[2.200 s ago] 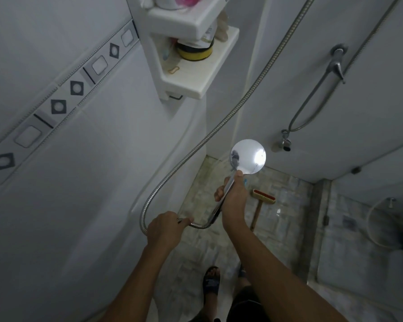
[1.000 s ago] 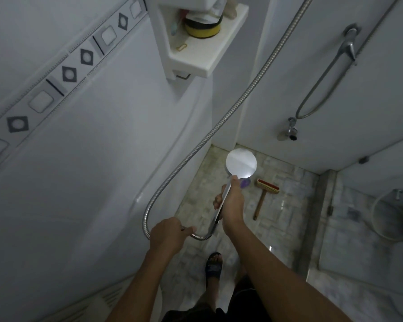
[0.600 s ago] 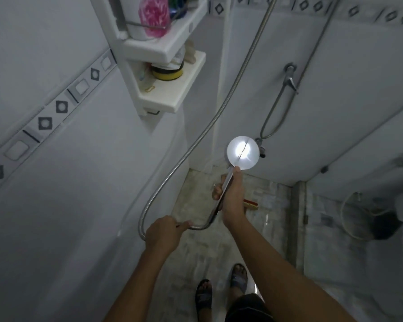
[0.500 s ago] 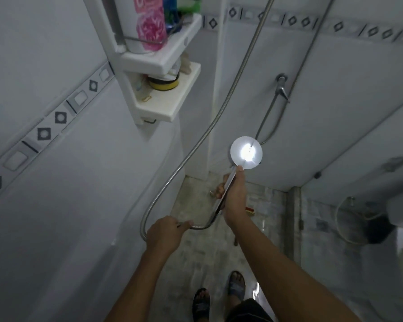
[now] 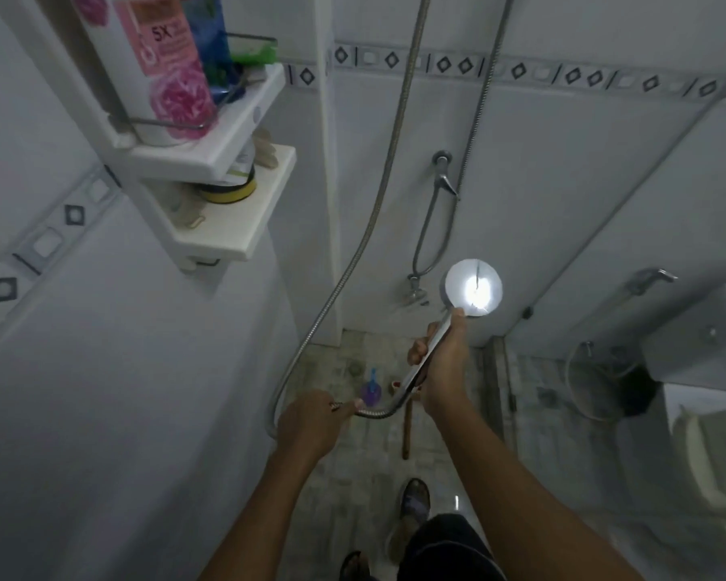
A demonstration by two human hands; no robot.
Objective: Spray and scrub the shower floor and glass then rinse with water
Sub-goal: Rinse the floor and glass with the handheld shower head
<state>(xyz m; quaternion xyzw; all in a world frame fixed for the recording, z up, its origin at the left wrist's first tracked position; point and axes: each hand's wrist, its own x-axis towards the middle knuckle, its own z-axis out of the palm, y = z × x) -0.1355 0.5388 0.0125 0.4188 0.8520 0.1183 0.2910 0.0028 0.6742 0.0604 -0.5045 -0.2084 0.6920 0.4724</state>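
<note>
1. Head view, the hands: we are seeing the right hand at centre right with its fingers clamped round the handle of the shower head. The left hand, at lower centre, is pinching the hose just behind that handle.
2. Head view, the change: the shower head is riding higher than two seconds ago. Its bright disc is now lying against the back wall instead of over the shower floor, and the corner shelf is filling the upper left.
3. Head view, the floor: the brush and a purple bottle are lying untouched at centre, the brush partly hidden behind the right hand.
4. Meaning: we are judging that rinsing is shifting from the floor to the upright surfaces. We cannot tell whether water is flowing.
</note>
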